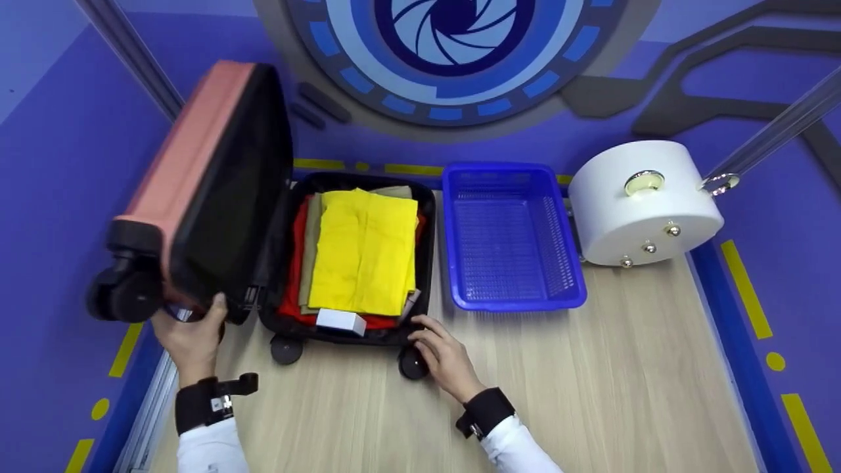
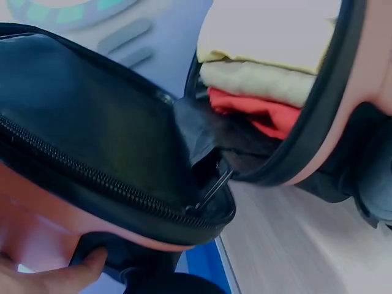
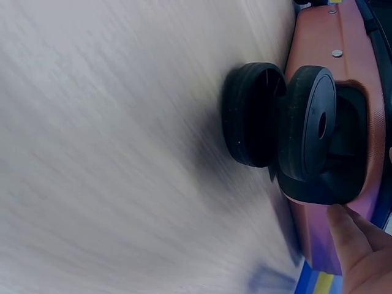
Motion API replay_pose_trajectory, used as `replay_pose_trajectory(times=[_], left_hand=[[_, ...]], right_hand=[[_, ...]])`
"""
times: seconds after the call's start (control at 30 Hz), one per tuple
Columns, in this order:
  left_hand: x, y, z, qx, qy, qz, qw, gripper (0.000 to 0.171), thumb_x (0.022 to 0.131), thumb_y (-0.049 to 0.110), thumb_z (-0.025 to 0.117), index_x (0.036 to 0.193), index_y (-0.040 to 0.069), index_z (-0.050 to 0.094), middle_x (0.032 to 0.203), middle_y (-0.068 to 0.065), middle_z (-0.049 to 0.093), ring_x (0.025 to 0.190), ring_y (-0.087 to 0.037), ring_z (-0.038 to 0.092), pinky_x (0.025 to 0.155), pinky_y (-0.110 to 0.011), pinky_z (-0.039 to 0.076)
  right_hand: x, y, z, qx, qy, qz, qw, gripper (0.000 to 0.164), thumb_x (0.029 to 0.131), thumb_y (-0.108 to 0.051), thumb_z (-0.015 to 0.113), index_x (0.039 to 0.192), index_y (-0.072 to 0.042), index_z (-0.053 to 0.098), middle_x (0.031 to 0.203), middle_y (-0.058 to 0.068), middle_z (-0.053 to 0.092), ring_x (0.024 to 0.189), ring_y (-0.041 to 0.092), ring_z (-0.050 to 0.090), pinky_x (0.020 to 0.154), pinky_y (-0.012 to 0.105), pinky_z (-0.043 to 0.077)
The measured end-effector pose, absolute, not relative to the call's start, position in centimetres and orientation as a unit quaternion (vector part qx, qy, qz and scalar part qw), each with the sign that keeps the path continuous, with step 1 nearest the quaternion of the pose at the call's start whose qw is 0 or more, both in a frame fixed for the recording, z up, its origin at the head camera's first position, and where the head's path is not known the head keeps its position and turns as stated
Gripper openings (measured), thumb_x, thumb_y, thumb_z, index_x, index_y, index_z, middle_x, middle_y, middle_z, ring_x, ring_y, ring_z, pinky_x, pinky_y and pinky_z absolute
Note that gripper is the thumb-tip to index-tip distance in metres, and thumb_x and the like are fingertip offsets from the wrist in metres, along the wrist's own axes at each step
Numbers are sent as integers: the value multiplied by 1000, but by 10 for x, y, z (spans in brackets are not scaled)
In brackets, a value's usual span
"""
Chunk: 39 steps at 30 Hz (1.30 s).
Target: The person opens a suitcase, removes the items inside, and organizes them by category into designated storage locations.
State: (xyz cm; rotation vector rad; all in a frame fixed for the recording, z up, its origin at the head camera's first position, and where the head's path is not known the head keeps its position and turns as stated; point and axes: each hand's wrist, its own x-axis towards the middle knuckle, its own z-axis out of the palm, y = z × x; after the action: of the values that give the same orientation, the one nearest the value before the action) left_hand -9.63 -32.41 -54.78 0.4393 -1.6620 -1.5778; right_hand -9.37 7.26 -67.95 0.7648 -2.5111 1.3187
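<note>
Lid (image 1: 197, 164) first: handling it looks like the step in hand, and swinging it would call for a firm left grip and a steadied base. My left hand (image 1: 192, 338) is closed round its near corner; my right hand (image 1: 447, 358), loosely open, touches the suitcase base (image 1: 427, 263) beside a wheel (image 1: 412, 363), on the tabletop (image 1: 525, 394). Beyond lies folded yellow cloth (image 1: 363, 253), inside.

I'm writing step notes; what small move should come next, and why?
Probably lower the suitcase lid over the folded clothes: the left hand holds it tilted, the clothes lie inside the other half, and the right hand touches that half.
</note>
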Motion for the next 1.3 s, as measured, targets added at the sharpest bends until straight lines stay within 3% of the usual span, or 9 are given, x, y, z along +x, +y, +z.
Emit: replay_pose_trajectory(times=[0.03, 0.17, 0.33, 0.5, 0.7, 0.83, 1.03, 1.3], left_hand=[[-97, -330, -550, 175, -643, -637, 389, 93, 70, -13, 77, 155, 1, 42, 144, -5, 54, 135, -16, 45, 119, -26, 29], [-100, -353, -563, 196, -582, -705, 355, 103, 78, -16, 72, 165, 16, 27, 160, -7, 39, 146, -18, 34, 121, -28, 26], [-101, -369, -567, 230, -568, -719, 326, 106, 86, -5, 70, 169, 20, 9, 172, 0, 18, 152, -6, 19, 121, -19, 16], [-102, -376, -573, 237, -577, -713, 321, 101, 91, 7, 67, 169, 23, 4, 174, 3, 12, 152, -4, 15, 120, -15, 11], [-102, -383, -579, 283, -560, -725, 284, 90, 102, 21, 55, 167, 35, -5, 173, 11, 3, 151, -4, 16, 121, -19, 17], [-105, -385, -580, 290, -567, -720, 275, 91, 102, 28, 54, 167, 30, -10, 173, 10, -2, 152, 0, 8, 119, -14, 11], [-106, -386, -578, 313, -584, -703, 259, 92, 102, 28, 53, 166, 26, -13, 174, 5, 1, 151, -2, 13, 118, -13, 12], [-108, -386, -582, 337, -612, -669, 253, 92, 104, 35, 52, 166, 22, -16, 174, 4, -6, 151, 2, 6, 116, -10, 7]], right_hand=[[-94, 73, -679, 259, -850, 446, 103, 19, 100, -4, 68, 112, -17, 74, 141, 4, 63, 132, 23, 61, 107, 34, 49], [-93, 73, -679, 254, -849, 452, 98, 21, 99, -2, 67, 113, -16, 74, 143, 6, 63, 133, 21, 60, 108, 30, 47], [-92, 72, -680, 249, -847, 461, 93, 21, 98, -2, 68, 114, -15, 74, 144, 6, 62, 134, 21, 59, 109, 30, 46], [-93, 71, -683, 252, -845, 460, 104, 24, 96, -1, 71, 115, -15, 73, 145, 4, 62, 132, 24, 61, 106, 33, 49], [-92, 72, -685, 256, -846, 456, 102, 24, 96, -2, 71, 116, -15, 73, 146, 3, 61, 134, 25, 59, 110, 34, 47], [-91, 72, -685, 255, -845, 457, 109, 26, 95, -1, 72, 117, -15, 73, 146, 4, 61, 134, 26, 59, 111, 34, 46], [-91, 72, -688, 268, -840, 457, 120, 27, 95, 0, 72, 119, -14, 72, 147, 7, 60, 136, 28, 57, 112, 33, 44], [-91, 70, -691, 255, -838, 460, 146, 23, 96, -3, 71, 116, -14, 74, 145, 7, 62, 132, 31, 61, 110, 33, 46]])
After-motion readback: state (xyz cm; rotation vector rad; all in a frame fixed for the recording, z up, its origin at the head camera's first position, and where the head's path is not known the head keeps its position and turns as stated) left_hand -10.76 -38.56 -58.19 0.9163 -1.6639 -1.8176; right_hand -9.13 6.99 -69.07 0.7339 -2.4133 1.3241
